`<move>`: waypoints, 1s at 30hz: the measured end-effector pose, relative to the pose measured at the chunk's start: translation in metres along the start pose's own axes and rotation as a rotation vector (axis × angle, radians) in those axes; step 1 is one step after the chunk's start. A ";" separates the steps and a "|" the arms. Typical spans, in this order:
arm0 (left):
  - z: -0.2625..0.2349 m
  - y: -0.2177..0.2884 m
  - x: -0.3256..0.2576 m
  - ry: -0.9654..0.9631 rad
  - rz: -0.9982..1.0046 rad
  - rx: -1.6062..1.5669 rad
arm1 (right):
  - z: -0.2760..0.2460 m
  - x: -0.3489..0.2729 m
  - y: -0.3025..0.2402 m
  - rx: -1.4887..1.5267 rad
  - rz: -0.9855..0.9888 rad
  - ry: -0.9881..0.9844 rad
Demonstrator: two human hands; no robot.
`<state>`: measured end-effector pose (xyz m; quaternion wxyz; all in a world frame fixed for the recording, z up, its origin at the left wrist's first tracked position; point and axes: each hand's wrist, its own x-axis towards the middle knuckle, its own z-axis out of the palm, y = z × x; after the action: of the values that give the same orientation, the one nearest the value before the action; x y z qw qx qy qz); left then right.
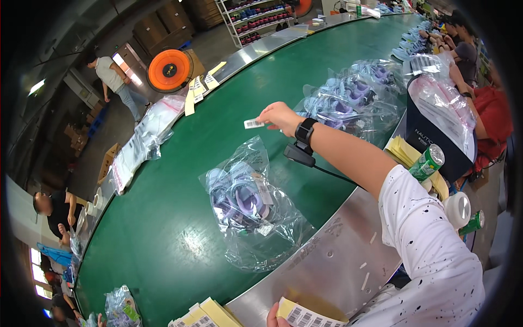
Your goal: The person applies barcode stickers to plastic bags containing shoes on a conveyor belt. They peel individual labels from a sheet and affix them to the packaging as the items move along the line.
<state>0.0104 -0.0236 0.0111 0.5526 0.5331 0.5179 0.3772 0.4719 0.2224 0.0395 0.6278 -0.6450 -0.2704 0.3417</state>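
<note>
My right hand [281, 117] reaches out over the green belt [163, 229], its fingers pinching a small white barcode sticker [253, 124]. At the lower edge my left hand [272, 317] shows only in part, gripping a yellow-backed sheet of barcode labels [306, 316]. Below my right hand, a clear plastic bag [267, 248] with a pair of light blue and lilac shoes [239, 196] lies on the belt, apart from both hands. Several more bagged shoes [348, 95] sit beyond my right forearm.
A metal ledge [327, 253] borders the belt, with more label sheets [204, 315] beside my left hand. At right stand a dark box [438, 128] of plastic bags and a green can [427, 162]. An orange fan [169, 70] and several people are around the belt.
</note>
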 end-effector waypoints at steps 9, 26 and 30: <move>-0.004 -0.011 0.001 -0.012 0.031 0.037 | 0.028 0.014 0.011 -0.101 0.365 -0.297; 0.004 0.008 -0.003 -0.042 0.049 0.148 | 0.041 -0.006 0.019 -0.266 -0.225 -0.153; 0.006 0.014 0.000 -0.068 0.038 0.084 | 0.043 -0.003 0.009 -0.219 -0.099 -0.053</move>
<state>0.0185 -0.0228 0.0242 0.5397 0.5780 0.5041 0.3471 0.4354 0.2463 0.0318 0.5623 -0.6863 -0.3544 0.2955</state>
